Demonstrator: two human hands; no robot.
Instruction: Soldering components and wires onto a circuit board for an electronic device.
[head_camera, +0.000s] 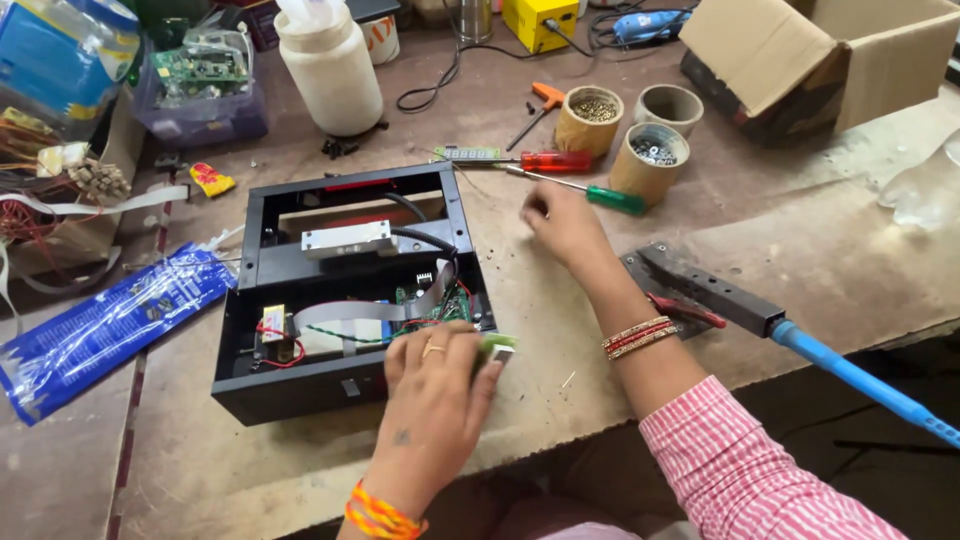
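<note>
A worn wooden workbench (800, 260) fills nearly the whole view, its brown top scuffed, stained and dusted with pale marks. The front edge of the bench is seen running from the lower left up toward the right, chipped in places. Beyond that edge, at the lower right, a dark floor (850, 420) is glimpsed in shadow. The surface is lit evenly by soft daylight, with only faint shadows cast. An open cardboard box (860, 50) is set at the far right corner of the bench. A tall cream plastic jar (332, 72) is stood near the back. No walls or windows are shown.
</note>
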